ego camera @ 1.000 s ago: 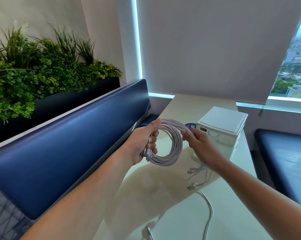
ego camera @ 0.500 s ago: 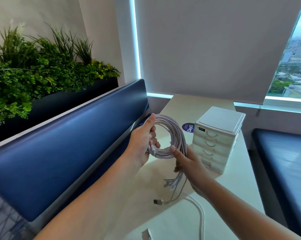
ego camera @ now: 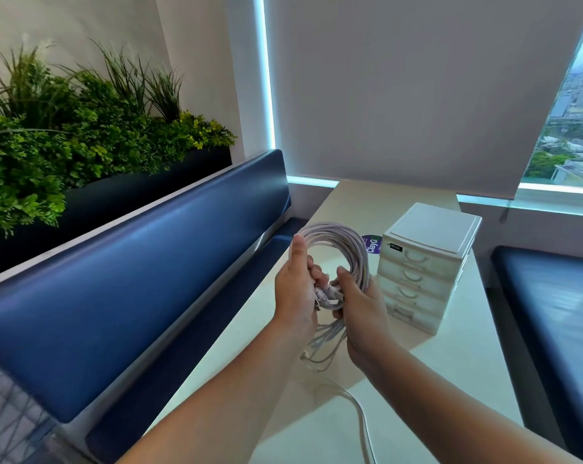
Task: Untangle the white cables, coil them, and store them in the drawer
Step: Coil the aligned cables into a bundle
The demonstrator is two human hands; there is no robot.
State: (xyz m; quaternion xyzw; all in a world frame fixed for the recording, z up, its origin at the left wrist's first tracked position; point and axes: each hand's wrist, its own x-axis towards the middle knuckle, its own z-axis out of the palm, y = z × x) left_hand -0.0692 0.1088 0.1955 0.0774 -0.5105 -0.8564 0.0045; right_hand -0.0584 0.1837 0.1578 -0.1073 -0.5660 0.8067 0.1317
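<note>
A coil of white cables [ego camera: 345, 244] stands upright above the table, held between both hands. My left hand [ego camera: 295, 296] grips its left side, thumb up along the loops, with plug ends bunched by the fingers. My right hand [ego camera: 362, 308] grips the lower right part of the coil. Loose cable ends [ego camera: 320, 346] hang below the hands, and one strand [ego camera: 360, 416] trails over the table toward me. The small white drawer unit [ego camera: 424, 262] with several shut drawers stands just right of the coil.
The cream table [ego camera: 417, 380] runs between a blue padded bench back [ego camera: 132, 262] on the left and a dark seat [ego camera: 551, 313] on the right. A purple sticker [ego camera: 372, 244] lies behind the coil. A planter of green plants [ego camera: 65, 128] sits above the bench.
My right hand has moved from the top right of the coil down to its lower part, beside the left hand. The loose ends have been drawn up off the table.
</note>
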